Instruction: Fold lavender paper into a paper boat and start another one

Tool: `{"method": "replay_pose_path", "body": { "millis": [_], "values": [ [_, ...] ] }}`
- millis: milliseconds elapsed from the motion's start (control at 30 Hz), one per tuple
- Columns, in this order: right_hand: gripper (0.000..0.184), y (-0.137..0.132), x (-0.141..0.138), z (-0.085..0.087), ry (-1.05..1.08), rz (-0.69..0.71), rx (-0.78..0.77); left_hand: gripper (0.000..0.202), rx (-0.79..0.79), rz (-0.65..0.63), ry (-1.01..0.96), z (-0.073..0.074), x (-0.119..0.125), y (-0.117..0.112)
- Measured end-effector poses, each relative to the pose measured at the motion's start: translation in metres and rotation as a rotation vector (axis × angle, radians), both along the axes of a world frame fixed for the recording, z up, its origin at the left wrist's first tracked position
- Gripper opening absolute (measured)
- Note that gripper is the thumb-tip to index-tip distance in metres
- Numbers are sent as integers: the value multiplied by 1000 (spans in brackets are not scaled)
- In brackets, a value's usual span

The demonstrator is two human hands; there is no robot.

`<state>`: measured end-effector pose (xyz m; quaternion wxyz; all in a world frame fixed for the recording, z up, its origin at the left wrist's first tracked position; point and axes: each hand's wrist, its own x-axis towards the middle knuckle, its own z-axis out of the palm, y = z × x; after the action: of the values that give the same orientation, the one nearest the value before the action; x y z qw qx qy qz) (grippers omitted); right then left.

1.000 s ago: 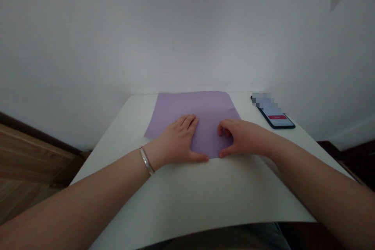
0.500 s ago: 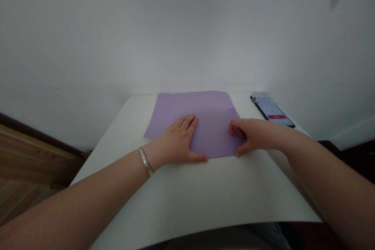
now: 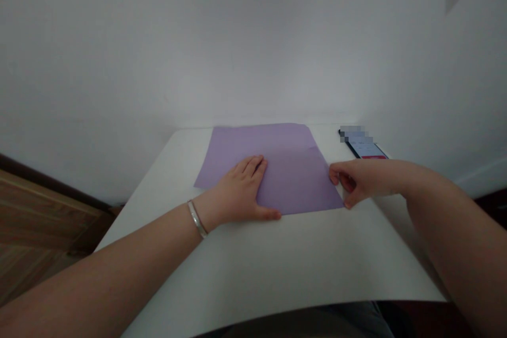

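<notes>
A sheet of purple paper [image 3: 295,174] lies on the white table [image 3: 277,259], its far edge close to the wall. My left hand [image 3: 241,190] rests flat on the sheet's near left part, fingers stretched forward and thumb along the near edge. A silver bracelet circles that wrist. Beside the sheet's right edge is my right hand [image 3: 354,182], its fingers curled and the thumb apart from them. The thumb tip is at the near right corner, the fingertips at the right edge. Nothing shows between them.
A smartphone [image 3: 360,145] with a lit screen lies at the table's far right, partly covered by my right hand. A white wall [image 3: 253,42] stands behind the table. Brown wooden panels [image 3: 43,232] are at the lower left.
My right hand has slid to the right, off the paper to its right edge, uncovering the near right corner. My left hand and the paper have stayed in place.
</notes>
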<state>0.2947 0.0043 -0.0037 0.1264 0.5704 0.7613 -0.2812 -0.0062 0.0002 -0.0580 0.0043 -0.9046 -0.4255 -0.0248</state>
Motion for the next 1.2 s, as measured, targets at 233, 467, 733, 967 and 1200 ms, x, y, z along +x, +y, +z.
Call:
{"method": "replay_pose_path", "body": {
  "millis": [233, 467, 733, 967, 1200],
  "values": [
    [26, -10, -9, 20, 7, 86, 153, 121, -13, 11, 35, 1, 0, 1],
    [30, -31, -54, 10, 173, 450, 437, 115, -24, -8, 26, 13, 3, 2],
    [7, -46, -79, -5, -8, 607, 783, 107, -17, -29, -7, 17, 2, -3],
    [8, -48, -80, -7, -59, 610, 1061, 60, 43, -245, -219, 33, -4, 0],
    [15, -37, -71, -10, -10, 402, 1304, 26, 448, -352, -244, 46, 9, -14]
  ]
}}
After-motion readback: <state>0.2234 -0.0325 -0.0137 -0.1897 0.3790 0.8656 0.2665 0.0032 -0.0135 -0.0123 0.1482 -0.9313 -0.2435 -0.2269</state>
